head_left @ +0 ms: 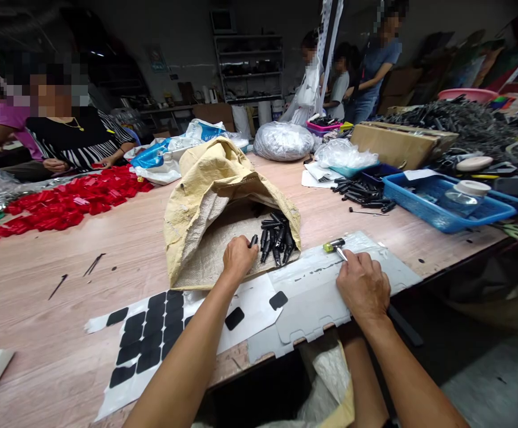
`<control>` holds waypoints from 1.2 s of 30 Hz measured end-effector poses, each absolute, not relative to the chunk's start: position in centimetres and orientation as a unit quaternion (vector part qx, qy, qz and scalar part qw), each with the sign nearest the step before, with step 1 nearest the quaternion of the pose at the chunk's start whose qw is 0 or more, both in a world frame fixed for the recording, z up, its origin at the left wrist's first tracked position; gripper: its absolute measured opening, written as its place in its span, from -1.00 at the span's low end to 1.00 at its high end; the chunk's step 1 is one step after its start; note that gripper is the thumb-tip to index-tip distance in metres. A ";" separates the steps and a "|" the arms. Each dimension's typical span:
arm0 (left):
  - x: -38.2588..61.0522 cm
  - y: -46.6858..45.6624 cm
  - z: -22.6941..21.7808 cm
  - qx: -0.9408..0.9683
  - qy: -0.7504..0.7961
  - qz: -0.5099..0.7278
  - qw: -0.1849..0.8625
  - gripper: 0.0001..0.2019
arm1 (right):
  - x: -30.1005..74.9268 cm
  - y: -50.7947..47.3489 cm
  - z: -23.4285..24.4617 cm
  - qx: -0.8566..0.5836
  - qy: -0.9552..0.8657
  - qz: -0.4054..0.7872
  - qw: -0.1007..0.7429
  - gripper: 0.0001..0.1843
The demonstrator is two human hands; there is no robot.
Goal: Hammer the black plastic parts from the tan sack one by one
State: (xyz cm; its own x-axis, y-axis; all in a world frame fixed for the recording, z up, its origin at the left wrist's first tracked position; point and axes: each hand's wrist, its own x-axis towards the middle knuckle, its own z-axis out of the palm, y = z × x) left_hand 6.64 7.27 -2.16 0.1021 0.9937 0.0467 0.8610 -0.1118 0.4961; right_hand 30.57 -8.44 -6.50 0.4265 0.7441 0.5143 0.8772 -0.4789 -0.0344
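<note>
My left hand is at the mouth of a yellowish woven sack, fingers closed on a small black cylindrical part. Right beside it, several similar black parts lie heaped on the sack's inner lip. My right hand grips a small hammer over the grey board. Its head is yellow and black on a metal shank, and a dark handle sticks out below the hand. Black rounded-square pads on a white sheet lie left of the board; a loose pad lies near the board.
A pile of red pieces covers the table's far left. To the right stand a blue tray with a jar, more black parts and a cardboard box. A person in a striped top sits across the table; others stand behind.
</note>
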 end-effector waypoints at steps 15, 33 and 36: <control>0.9 -2.2 -4.9 0.814 0.449 0.271 0.249 -0.91 | 31.2 -8.4 -5.6 -0.848 -0.483 -0.124 0.179 -0.63; 1.0 -2.0 -5.4 0.792 0.457 0.305 0.267 -0.90 | 20.4 -11.4 -4.1 -0.581 -0.677 0.106 0.439 -0.56; 1.0 -1.9 -5.4 0.791 0.457 0.305 0.268 -0.91 | 20.3 -11.2 -4.3 -0.598 -0.680 0.100 0.414 -0.55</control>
State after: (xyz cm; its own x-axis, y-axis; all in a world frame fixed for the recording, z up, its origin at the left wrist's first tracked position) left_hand 1.03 -1.94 -5.38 0.3961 0.8869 0.2377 0.5597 -0.4384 0.7032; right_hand 20.34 -11.22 -4.33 0.0563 0.8949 0.4428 0.7297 0.2658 -0.6299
